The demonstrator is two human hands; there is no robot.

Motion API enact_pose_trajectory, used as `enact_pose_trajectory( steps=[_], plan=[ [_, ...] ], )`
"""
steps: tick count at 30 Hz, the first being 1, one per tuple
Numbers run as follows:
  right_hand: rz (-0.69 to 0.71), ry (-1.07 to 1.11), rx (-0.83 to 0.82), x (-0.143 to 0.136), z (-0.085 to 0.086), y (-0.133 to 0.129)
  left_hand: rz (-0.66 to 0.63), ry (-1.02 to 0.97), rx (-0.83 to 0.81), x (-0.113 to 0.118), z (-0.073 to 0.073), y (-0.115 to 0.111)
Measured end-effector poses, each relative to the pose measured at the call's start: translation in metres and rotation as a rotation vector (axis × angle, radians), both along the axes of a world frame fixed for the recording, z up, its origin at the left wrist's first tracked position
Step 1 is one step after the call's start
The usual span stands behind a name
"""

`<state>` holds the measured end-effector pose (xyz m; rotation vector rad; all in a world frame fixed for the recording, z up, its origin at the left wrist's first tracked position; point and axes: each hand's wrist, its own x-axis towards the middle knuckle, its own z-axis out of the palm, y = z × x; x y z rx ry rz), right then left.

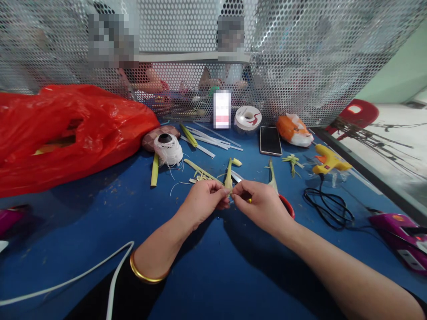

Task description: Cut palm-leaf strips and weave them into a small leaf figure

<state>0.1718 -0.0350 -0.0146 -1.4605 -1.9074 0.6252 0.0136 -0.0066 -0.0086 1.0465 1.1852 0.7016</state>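
Note:
Both of my hands meet over the middle of the blue table (200, 262). My left hand (207, 200) pinches the lower end of a small yellow-green woven piece (228, 178), which points away from me. My right hand (256, 200) is closed just right of that end, its thumb and fingertip pressed together; what they hold, if anything, is too small to make out. Behind my right hand lie scissors with a red handle (287, 206), partly hidden, their blades (236, 176) showing between the hands. Another green and pale piece (272, 175) lies beyond my right hand.
A red plastic bag (100, 120) fills the back left, near a white thread spool (168, 150). Pale strips (208, 140), a ribbon roll (247, 119) and a phone (270, 141) lie behind. A yellow glue gun (330, 161) with a black cord is right. People sit beyond the perforated screen.

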Motion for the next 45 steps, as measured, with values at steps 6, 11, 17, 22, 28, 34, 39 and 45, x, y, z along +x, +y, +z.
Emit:
enact_pose_trajectory(
  steps=[6,11,17,22,28,34,39,45],
  plan=[
    [-0.022,-0.033,0.019,0.002,-0.001,0.002,-0.032,-0.106,-0.080,-0.002,0.002,0.000],
    [-0.016,0.138,-0.143,0.001,0.000,0.004,-0.033,-0.109,-0.074,-0.003,0.005,0.000],
    [-0.031,0.581,-0.328,-0.002,-0.003,0.009,-0.049,-0.054,-0.023,-0.001,0.006,-0.001],
    [-0.151,0.663,-0.343,-0.004,-0.010,0.010,-0.071,0.002,0.023,0.002,0.005,-0.003],
    [-0.098,0.526,-0.191,0.000,-0.009,0.010,-0.107,-0.101,-0.029,-0.002,0.006,-0.002],
    [-0.072,0.393,-0.086,0.003,-0.005,0.008,-0.139,-0.249,-0.108,-0.007,0.007,-0.002],
    [-0.083,0.243,0.027,0.005,-0.006,0.008,-0.144,-0.273,-0.126,-0.010,0.008,0.000],
    [-0.005,0.232,0.144,0.002,-0.005,0.004,-0.082,-0.219,-0.070,-0.008,0.003,0.002]
  ],
)
